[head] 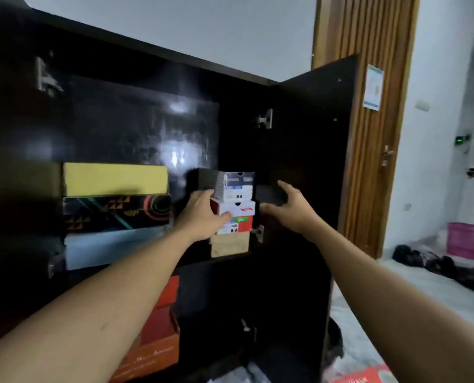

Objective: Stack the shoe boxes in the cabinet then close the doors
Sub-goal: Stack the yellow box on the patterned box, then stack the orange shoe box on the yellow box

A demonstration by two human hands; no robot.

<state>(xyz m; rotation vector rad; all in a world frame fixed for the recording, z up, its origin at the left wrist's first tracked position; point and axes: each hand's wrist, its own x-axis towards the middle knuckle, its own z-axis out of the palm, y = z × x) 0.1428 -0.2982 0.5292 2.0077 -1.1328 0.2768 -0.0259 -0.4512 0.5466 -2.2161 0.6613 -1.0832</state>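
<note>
Presently, the black shoe box (231,185) is steadied atop the right-hand stack on the cabinet shelf (219,261). It is touched by the left hand (202,214), grip released; the right hand (288,208), likewise released, is held just beside it. Edges should be squared before withdrawal.

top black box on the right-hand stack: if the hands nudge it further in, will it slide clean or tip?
The black box is probably rigid cardboard, so it should slide in one piece. It sits skewed on a narrow stack of smaller boxes, so tipping seems possible. The left hand touches that stack and may steady it.
</note>
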